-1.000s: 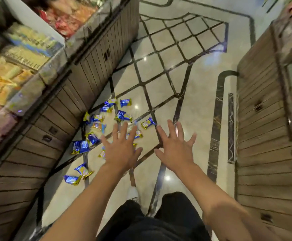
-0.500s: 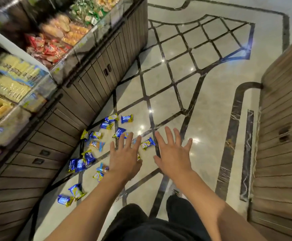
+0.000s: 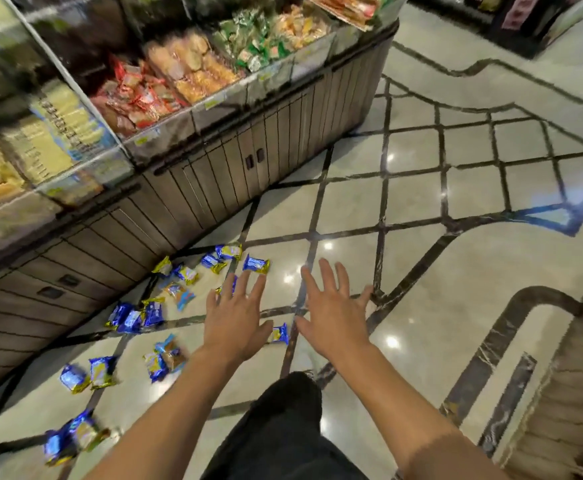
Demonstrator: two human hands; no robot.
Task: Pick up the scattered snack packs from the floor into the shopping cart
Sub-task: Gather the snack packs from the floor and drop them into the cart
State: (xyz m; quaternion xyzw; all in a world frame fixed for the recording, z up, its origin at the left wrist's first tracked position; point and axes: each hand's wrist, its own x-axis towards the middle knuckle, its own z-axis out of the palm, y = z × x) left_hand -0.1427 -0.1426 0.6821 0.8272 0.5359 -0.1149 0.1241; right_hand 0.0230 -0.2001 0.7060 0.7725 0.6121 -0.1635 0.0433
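Several blue and yellow snack packs (image 3: 137,315) lie scattered on the glossy tiled floor (image 3: 415,209) beside the base of a display counter. One pack (image 3: 256,264) lies just beyond my left fingertips; another (image 3: 279,334) shows between my two hands. My left hand (image 3: 235,315) and my right hand (image 3: 333,311) are stretched out forward above the floor, palms down, fingers spread, holding nothing. No shopping cart is in view.
A long display counter (image 3: 214,174) with clear bins of packaged snacks runs along the left. A second wooden counter (image 3: 567,393) stands at the right edge. My dark trouser leg (image 3: 283,424) is at the bottom centre. More shelves stand at the far upper right.
The view has swung up and to the right, showing more of the left counter's bins. Both hands stay outstretched and spread; the packs appear lower left of them now.
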